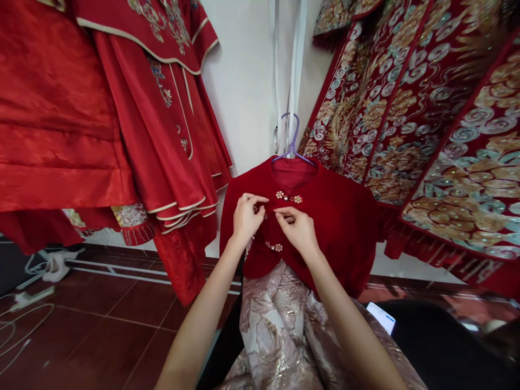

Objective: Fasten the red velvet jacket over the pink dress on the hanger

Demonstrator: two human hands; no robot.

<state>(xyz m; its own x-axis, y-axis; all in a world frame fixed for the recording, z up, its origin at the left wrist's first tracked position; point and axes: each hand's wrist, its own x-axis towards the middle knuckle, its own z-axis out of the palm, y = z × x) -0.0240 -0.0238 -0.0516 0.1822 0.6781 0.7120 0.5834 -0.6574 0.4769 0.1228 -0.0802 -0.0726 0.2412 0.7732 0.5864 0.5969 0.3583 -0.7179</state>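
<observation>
A dark red velvet jacket (pixel 341 216) hangs on a purple hanger (pixel 293 142) in front of me, over a pale pink and gold brocade skirt (pixel 284 330). Pearl and gold clasps run down its front: the top one (pixel 289 197) is closed, a lower one (pixel 274 247) too. My left hand (pixel 246 216) and my right hand (pixel 296 227) both pinch the jacket's front edges at the middle clasp, fingers closed on it. The clasp itself is mostly hidden by my fingers.
Red satin garments (pixel 122 108) hang at the left, heavily embroidered red and gold panels (pixel 426 119) at the right. White wall (pixel 247 92) behind. Dark red tiled floor (pixel 101 325) with white cables and a power strip (pixel 32 297) at left. A phone (pixel 381 317) lies on something black at lower right.
</observation>
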